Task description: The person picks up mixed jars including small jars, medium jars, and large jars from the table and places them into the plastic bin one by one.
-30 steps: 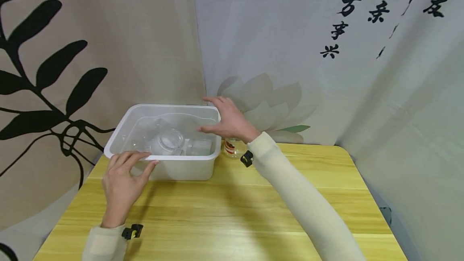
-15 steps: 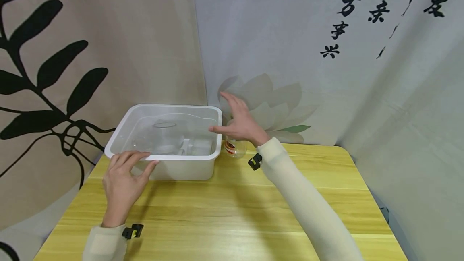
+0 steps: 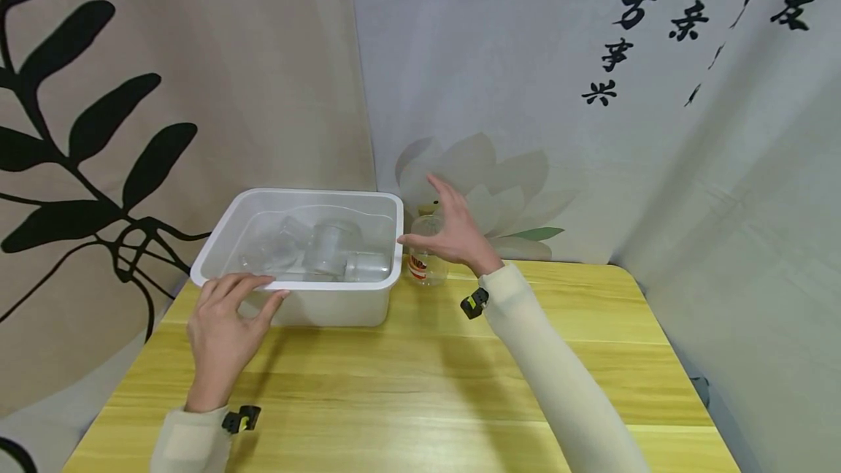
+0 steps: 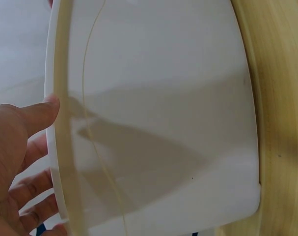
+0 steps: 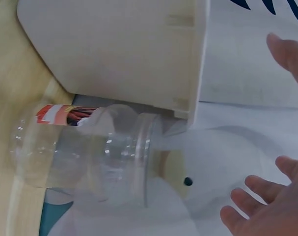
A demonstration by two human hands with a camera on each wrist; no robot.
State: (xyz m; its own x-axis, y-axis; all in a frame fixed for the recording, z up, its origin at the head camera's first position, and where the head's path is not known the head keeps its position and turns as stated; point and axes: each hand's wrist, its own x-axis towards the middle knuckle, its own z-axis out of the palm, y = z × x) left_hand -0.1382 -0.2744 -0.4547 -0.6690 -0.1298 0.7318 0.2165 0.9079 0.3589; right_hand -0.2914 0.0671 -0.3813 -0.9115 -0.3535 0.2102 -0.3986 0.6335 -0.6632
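Observation:
A white plastic tub (image 3: pixel 328 305) stands at the table's back left. My left hand (image 3: pixel 220 334) grips its front rim; in the left wrist view the thumb (image 4: pixel 43 115) lies on the rim and the other fingers are over the edge. Clear plastic jars (image 3: pixel 331 248) lie inside the tub, overlapping, so their exact number is hard to tell. Just right of the tub a clear jar (image 5: pixel 97 152) with a red label stands upright on the table. My right hand (image 3: pixel 453 236) is spread beside and above that jar, holding nothing; the right wrist view shows a gap between them.
The yellow wood-grain table (image 3: pixel 407 393) extends in front and to the right. Its back edge meets a pale curtain (image 3: pixel 499 79) printed with a flower and characters. Another curtain (image 3: pixel 263 79) with dark leaves hangs behind the tub.
My right hand has moved right, from over the tub to the labelled jar. Inside the tub a clear jar has tipped from upright onto its side. My left hand keeps its place.

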